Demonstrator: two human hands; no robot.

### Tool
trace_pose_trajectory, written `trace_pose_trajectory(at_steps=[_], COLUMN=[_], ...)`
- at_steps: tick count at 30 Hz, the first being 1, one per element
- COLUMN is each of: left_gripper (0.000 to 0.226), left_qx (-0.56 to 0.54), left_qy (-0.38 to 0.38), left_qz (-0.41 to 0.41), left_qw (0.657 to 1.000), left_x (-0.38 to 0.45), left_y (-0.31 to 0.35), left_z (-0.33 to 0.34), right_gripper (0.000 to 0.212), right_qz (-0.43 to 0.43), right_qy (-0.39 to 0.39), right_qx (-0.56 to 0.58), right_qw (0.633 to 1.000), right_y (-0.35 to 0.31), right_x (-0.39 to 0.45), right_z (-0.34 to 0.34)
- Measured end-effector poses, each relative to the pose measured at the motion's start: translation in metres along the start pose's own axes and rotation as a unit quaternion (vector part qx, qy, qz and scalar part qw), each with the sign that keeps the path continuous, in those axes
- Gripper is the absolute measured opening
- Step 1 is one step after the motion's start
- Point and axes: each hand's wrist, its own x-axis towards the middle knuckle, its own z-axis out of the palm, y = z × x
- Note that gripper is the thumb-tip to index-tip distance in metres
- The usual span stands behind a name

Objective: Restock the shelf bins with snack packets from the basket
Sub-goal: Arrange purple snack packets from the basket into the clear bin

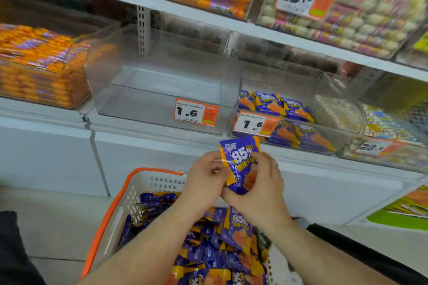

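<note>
One purple/orange snack packet (pixel 240 164) is held upright betw. both hands, in front of the shelf edge & above the basket (pixel 129 201). Left hand (pixel 205 177): fingers curled, packet's left edge pinched near its top corner. Right hand (pixel 261 185): thumb & fingers wrapped round the packet's right side & lower end. Both hands are close together, nearly touching under the packet.

Basket, white w/ orange rim, is seen directly below the forearms; it is filled w/ many more packets (pixel 222 250) of the same kind, lying loose in a heap.

Straight ahead, a clear bin (pixel 162 90) w/ a "1.6" price tag (pixel 195 112) is seen on the shelf w/ nothing visible inside. The held packet sits just below & to the right of that tag. The next bin to the right (pixel 324 141), also tagged "1.6", is partly filled w/ matching packets (pixel 275 105). Orange sausage packs (pixel 39 65) are stacked in the bin to the left.
</note>
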Motion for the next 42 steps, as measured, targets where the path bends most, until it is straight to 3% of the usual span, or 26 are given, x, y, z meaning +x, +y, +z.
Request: trace_pose_trajectory(at_steps=[6, 9, 13, 15, 17, 19, 23, 26, 30, 36, 39, 42], left_gripper=[0.045, 0.028, 0.035, 0.046, 0.059, 0.072, 0.098, 0.105, 0.109, 0.112, 0.112, 0.114], left_qx=[0.064, 0.141, 0.28, 0.39, 0.466, 0.474, 0.476, 0.468, 0.414, 0.401, 0.406, 0.41], left_qy=[-0.083, -0.089, 0.043, 0.034, -0.059, -0.136, -0.137, -0.138, -0.157, -0.157, -0.153, -0.146], left_qz=[0.138, 0.213, 0.347, 0.32, 0.247, 0.206, 0.195, 0.164, 0.089, 0.078, 0.089, 0.101], left_qw=[0.985, 0.963, 0.894, 0.863, 0.848, 0.845, 0.846, 0.857, 0.892, 0.899, 0.896, 0.895], left_x=[0.032, 0.056, 0.109, 0.141, 0.163, 0.172, 0.172, 0.171, 0.176, 0.184, 0.186, 0.188], left_y=[0.07, 0.093, 0.121, 0.13, 0.126, 0.114, 0.105, 0.107, 0.106, 0.1, 0.098, 0.095], left_z=[0.022, 0.035, 0.031, 0.024, 0.019, 0.015, 0.013, 0.014, 0.013, 0.01, 0.009, 0.01], right_gripper=[0.099, 0.096, 0.085, 0.077, 0.069, 0.06, 0.048, 0.043, 0.051, 0.054, 0.035, 0.037], right_qz=[-0.017, -0.021, -0.057, -0.015, 0.046, 0.082, 0.159, 0.184, 0.201, 0.156, 0.127, 0.08], right_qy=[0.112, 0.135, 0.152, 0.128, 0.08, 0.03, -0.058, -0.096, -0.122, -0.207, -0.254, -0.265], right_qx=[0.04, 0.055, 0.011, -0.01, -0.024, -0.054, -0.028, 0.031, 0.067, -0.073, -0.119, -0.212], right_qw=[0.993, 0.989, 0.987, 0.992, 0.995, 0.995, 0.985, 0.978, 0.97, 0.963, 0.952, 0.937], right_y=[-0.023, -0.024, -0.016, -0.011, -0.007, -0.002, 0.003, 0.0, 0.003, 0.014, 0.018, 0.017], right_x=[0.048, 0.073, 0.111, 0.14, 0.171, 0.202, 0.259, 0.289, 0.315, 0.332, 0.33, 0.33], right_z=[-0.035, -0.05, -0.073, -0.085, -0.092, -0.088, -0.05, -0.014, 0.023, 0.044, 0.045, 0.045])
